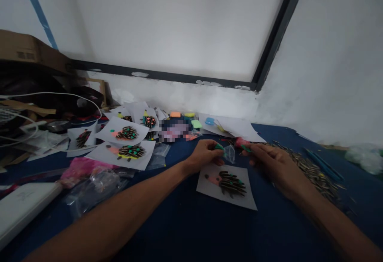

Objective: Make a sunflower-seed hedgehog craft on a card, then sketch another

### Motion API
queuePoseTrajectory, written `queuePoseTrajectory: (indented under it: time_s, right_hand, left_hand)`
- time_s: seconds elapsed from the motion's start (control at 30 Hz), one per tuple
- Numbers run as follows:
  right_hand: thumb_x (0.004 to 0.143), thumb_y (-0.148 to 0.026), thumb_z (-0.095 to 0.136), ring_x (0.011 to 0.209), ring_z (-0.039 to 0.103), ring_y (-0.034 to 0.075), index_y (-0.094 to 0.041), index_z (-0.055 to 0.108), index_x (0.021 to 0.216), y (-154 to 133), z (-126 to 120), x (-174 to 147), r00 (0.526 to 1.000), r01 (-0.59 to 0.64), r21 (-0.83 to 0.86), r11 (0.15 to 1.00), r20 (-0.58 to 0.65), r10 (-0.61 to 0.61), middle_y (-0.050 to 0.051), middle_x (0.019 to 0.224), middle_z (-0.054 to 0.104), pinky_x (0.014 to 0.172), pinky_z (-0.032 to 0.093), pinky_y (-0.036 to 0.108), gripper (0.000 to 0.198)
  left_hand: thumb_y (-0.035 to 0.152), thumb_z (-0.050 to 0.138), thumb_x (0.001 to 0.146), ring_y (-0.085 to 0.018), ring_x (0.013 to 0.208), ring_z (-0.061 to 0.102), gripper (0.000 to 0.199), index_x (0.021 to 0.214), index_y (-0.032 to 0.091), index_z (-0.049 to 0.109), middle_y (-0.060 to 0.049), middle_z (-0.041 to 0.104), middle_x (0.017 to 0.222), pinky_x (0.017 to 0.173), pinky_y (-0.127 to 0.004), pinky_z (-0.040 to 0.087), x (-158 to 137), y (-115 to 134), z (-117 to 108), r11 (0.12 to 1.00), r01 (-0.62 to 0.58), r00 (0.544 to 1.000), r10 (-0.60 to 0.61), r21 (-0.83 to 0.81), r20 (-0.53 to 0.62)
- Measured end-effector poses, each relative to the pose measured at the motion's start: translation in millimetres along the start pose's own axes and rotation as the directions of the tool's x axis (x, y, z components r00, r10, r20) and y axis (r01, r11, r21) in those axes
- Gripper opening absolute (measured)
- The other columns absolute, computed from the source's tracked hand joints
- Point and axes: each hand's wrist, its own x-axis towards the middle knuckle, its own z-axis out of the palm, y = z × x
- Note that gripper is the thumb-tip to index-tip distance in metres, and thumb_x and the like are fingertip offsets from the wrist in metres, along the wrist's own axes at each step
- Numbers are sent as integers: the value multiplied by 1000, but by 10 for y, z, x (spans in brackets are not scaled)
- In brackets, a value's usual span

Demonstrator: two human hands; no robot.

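My left hand [206, 154] is closed on a small clear plastic bag [229, 154] with green modelling clay [219, 146] at its mouth. Between the fingertips of my right hand [275, 165] is a small bit of green clay [245, 147], apart from the bag. Just below the hands, a white paper card [209, 190] lies flat on the blue table. It carries a hedgehog figure [232, 183] with a pink face, dark stick-like spines and green dots among them.
Several finished-looking hedgehog cards [140, 164] lie at the left. Loose dark sticks [311, 170] are heaped at the right beside blue tweezers [324, 164]. Clay blocks [175, 114] stand along the wall. A white box [26, 206], plastic bags [104, 182] and cables [86, 94] occupy the left.
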Motion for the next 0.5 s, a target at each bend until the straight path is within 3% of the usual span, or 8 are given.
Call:
queuePoseTrajectory:
  time_s: [0.07,0.23,0.37,0.5]
  right_hand:
    - [65,-57,73,63,60,16,-19,72,95,-5,0,-3,1000,6,10,1000,16,-6,9,85,70,49,45,27,48]
    - [69,-54,71,55,56,15,-19,68,89,10,16,-19,998,-9,-8,1000,54,9,3,65,63,46,43,26,41]
    - [72,-55,68,52,52,12,-20,62,80,22,44,-23,998,26,-3,1000,54,-26,2,70,63,47,42,25,36]
    - [68,-61,68,46,46,9,-19,58,73,5,58,-19,999,14,-17,1000,45,-14,0,63,58,43,36,24,43]
  left_hand:
    - [5,62,79,-9,50,62,7,79,10,56,2,59,61,52,-21,51,-12,3,-3,1000,-22,1000,22,6,9]
    - [5,62,78,-9,51,62,7,77,9,56,2,58,63,54,-22,51,-21,-3,-9,999,-46,999,46,12,20]
    - [5,61,78,-9,50,61,8,75,10,55,3,57,60,52,-21,51,-17,-5,0,999,-37,999,37,8,18]
    - [5,61,78,-9,50,61,9,74,10,54,3,56,58,51,-20,51,-17,-2,6,999,-34,999,34,18,14]
